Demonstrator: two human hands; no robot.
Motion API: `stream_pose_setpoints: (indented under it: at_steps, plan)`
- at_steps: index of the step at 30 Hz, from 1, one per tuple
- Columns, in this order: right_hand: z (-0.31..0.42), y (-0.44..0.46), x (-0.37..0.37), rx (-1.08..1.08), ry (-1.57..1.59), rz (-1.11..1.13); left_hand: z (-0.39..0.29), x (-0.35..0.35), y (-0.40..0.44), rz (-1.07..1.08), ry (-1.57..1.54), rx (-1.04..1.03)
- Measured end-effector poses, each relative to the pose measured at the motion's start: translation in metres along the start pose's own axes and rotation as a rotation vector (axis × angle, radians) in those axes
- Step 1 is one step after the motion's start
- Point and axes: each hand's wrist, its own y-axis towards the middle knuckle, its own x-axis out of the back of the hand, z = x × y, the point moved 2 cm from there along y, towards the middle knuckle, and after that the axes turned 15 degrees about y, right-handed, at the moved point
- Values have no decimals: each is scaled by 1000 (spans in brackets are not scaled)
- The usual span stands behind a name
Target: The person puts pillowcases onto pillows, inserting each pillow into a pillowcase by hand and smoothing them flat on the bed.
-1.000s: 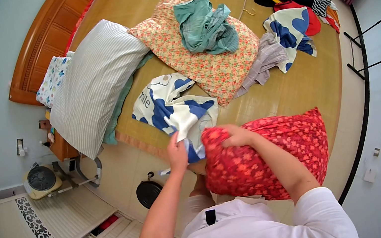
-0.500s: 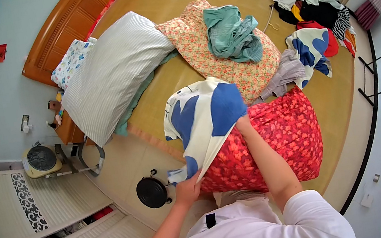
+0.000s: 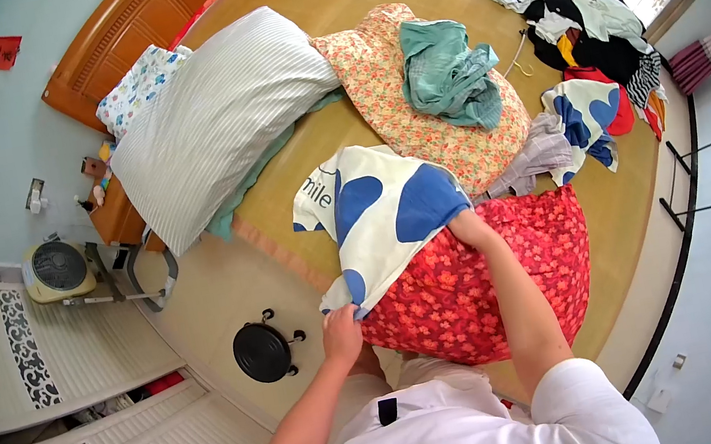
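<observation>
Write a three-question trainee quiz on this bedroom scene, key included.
1. True or false: the left hand grips the edge of the white cloth with blue patches.
2. What lies on the yellow-and-orange floral fabric cushion? A) beige plastic fan; B) crumpled teal cloth; C) brown wooden headboard.
3. Fill in: the round black wheeled stool stands on the ____.

Key: 1. True. 2. B. 3. Beige floor.

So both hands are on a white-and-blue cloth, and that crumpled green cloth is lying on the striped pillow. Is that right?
Not quite. In the head view, the crumpled green cloth lies on the cream floral pillow, not the striped pillow. The left hand and right hand are indeed on a white-and-blue cloth.
</observation>
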Motion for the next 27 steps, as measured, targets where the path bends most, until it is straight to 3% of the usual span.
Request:
stream_pose_setpoints:
  at_steps: [2, 4, 6, 8, 10, 11, 14, 15, 16, 18, 21, 22, 24, 26, 27]
  plan:
    - [57, -32, -16, -300, -490, -109, -2, -4, -6, 86, -55, 81]
    - [88, -69, -51, 321, -598, -290, -4, -10, -11, 170, -114, 166]
    - [70, -111, -89, 362, -534, 87, -5, -14, -16, 135, -229, 234]
    - [27, -153, -142, 74, -506, 522, -8, -9, -12, 140, -286, 324]
    - [47, -160, -180, 304, -894, 442, -8, -6, -2, 138, -337, 405]
    - [47, -157, -190, 167, -956, 506, -7, -4, 3, 57, -410, 371]
    - [-8, -128, -200, 75, -1155, 463, -4, 4, 19, -94, -500, 324]
    - [-25, -119, -199, 203, -1138, 293, -7, 11, 25, -57, -532, 356]
    - [-17, -107, -193, 225, -1106, 269, -8, 13, 28, -19, -565, 387]
    - [-28, -85, -185, -57, -1047, 375, -7, 13, 31, -77, -617, 377]
    - [-4, -71, -159, -26, -884, 499, -7, 14, 32, -80, -644, 348]
    - [8, -71, -151, -20, -894, 500, -5, 20, 29, -98, -531, 327]
    - [36, -74, -130, 166, -511, 445, 2, 27, 26, -118, -429, 315]
    - [54, -80, -103, 145, -339, 343, 14, 33, 30, -52, -106, 234]
    - [68, -82, -91, 36, -223, 267, 19, 32, 30, -161, -93, 214]
